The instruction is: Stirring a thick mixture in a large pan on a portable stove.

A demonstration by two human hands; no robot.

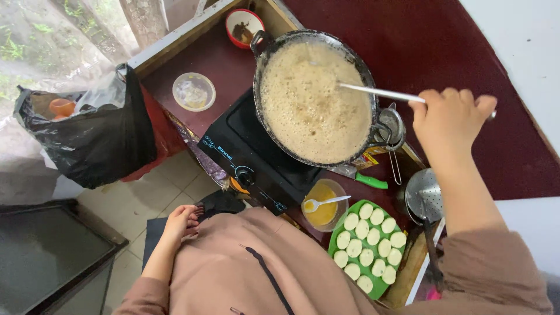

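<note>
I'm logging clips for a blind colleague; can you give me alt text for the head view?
Seen from above, a person's right hand holds a long metal utensil dipped into a wok of frothing oil on a black single-burner stove. The left hand rests empty at their hip, and a green plate of pale round pieces sits beside a bowl of yellow batter.

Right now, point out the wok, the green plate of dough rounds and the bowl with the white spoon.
wok [265, 53]: head view, dark rim at upper left.
green plate [333, 242]: head view, bare left rim.
bowl with the white spoon [324, 214]: head view, yellow liquid inside, below the spoon.
</note>
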